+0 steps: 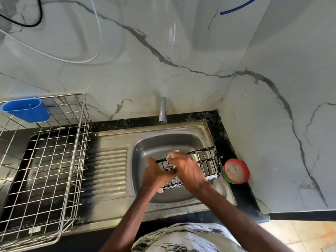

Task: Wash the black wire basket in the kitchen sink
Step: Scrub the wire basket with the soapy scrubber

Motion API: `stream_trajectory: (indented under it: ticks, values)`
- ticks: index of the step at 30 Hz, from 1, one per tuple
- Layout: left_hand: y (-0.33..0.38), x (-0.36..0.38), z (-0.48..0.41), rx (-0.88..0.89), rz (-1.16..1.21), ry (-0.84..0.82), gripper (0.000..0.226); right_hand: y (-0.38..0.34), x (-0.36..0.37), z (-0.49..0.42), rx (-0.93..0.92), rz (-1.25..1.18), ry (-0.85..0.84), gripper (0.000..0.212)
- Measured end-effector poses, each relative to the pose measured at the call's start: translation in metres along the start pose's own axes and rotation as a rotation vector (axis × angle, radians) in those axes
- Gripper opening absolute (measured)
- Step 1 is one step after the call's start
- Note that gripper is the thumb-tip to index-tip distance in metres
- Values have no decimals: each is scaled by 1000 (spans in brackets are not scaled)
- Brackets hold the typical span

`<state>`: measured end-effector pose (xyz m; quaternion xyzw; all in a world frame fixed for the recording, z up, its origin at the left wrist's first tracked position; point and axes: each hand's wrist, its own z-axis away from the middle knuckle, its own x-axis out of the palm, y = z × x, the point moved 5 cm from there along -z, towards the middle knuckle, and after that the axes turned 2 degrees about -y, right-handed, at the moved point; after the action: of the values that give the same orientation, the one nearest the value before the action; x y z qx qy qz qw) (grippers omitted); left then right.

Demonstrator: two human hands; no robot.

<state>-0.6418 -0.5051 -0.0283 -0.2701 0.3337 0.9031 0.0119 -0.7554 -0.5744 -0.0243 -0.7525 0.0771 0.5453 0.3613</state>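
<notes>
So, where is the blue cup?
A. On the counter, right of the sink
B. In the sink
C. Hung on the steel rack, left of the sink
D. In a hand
C: the blue cup hangs on the far rim of the steel rack, which stands left of the sink.

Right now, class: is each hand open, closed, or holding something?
Left hand: fingers curled round the basket, holding it over the sink.
Right hand: holding a soapy white pad against the basket's rim.
</notes>
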Motion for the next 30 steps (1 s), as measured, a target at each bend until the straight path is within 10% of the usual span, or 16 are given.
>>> stream_trajectory:
  ticks: [8,13,22,30]
  values:
    - [-2,-8,-5,0,7,23,102,29,-53,1,34,-64,261,13]
    - [-5,-11,-10,-4,61,38,109,51,-91,14,263,128,338,39]
    - [2,-5,-11,-29,71,29,123,-18,-35,31,-57,84,250,37]
    - [-5,-13,-19,-23,119,27,123,39,-80,28,101,173,467,37]
